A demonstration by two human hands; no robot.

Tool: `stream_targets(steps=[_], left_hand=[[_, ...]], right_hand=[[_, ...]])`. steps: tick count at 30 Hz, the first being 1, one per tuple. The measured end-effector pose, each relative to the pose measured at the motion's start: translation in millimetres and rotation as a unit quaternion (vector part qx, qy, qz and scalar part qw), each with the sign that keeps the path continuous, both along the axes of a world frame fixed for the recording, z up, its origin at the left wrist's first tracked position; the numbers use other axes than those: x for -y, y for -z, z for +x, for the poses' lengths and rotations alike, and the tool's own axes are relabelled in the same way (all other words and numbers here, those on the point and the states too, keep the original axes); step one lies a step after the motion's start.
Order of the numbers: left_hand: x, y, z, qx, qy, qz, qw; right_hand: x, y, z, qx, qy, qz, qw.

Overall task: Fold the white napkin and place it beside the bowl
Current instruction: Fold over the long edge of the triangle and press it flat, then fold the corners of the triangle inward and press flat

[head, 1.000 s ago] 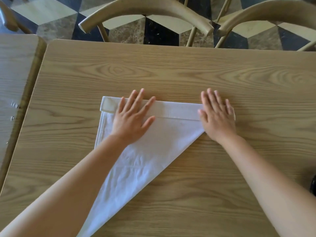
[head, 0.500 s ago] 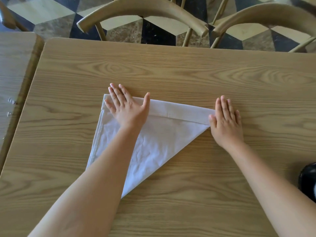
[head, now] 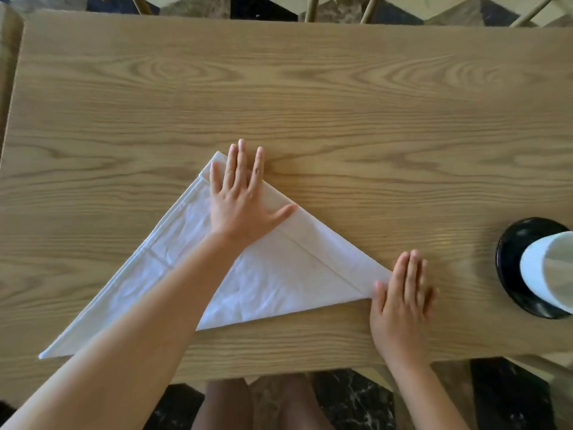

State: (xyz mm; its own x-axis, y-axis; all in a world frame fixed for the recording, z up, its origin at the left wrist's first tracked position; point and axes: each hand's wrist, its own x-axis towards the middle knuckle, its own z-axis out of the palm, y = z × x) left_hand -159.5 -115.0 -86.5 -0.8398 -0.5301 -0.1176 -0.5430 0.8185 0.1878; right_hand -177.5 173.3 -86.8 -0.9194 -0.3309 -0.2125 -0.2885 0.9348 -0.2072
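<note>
The white napkin (head: 273,274) lies flat on the wooden table (head: 310,97) as a triangle, with a narrow folded band along its upper right edge. My left hand (head: 242,203) presses flat on the napkin's top corner, fingers spread. My right hand (head: 400,299) rests flat at the napkin's right tip, partly on the table. Neither hand grips anything. A black bowl (head: 508,262) sits at the right edge of the view, partly covered by a white object (head: 548,271) in front of it.
The table's near edge (head: 279,367) runs just below the napkin, with my knees and a dark marble floor under it. Chair legs (head: 310,7) show beyond the far edge. A second table (head: 6,57) abuts on the left.
The napkin now lies turned, its folded band slanting down to the right. My right hand has come nearer and lower with the right tip. The view has tilted down and the bowl shows more.
</note>
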Motion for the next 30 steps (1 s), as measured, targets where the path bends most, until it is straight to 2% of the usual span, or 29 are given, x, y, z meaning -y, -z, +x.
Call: stream_targets(steps=[5,11,14,17,20,22,24,28,30], left_hand=[[-10,-3,6,0.005,0.039,0.003,0.999],[-52,2,28,-0.025,-0.022,0.018,0.999],[-73,2,40,-0.024,-0.034,0.021,0.999],[-81,2,44,-0.024,-0.040,0.021,0.999],[-85,3,46,-0.014,-0.035,0.017,0.999],[-85,2,46,-0.009,-0.034,0.018,0.999],[-85,2,45,-0.003,-0.036,0.019,0.999],[-86,2,45,0.001,-0.038,0.018,0.999],[-87,2,45,0.002,-0.038,0.017,0.999]], right_hand=[[-27,-6,30,0.002,-0.015,-0.002,1.000],[-47,-18,16,-0.041,-0.069,-0.107,0.991],[-53,-26,3,-0.047,-0.100,-0.130,0.985],[-57,-34,-8,0.007,-0.118,-0.145,0.982],[-62,-52,-17,0.159,-0.085,-0.200,0.963],[-62,-65,-24,0.223,-0.111,-0.221,0.943],[-58,-79,-29,0.237,-0.141,-0.242,0.930],[-53,-100,-34,0.300,-0.125,-0.303,0.896],[-53,-104,-37,0.297,-0.139,-0.305,0.894]])
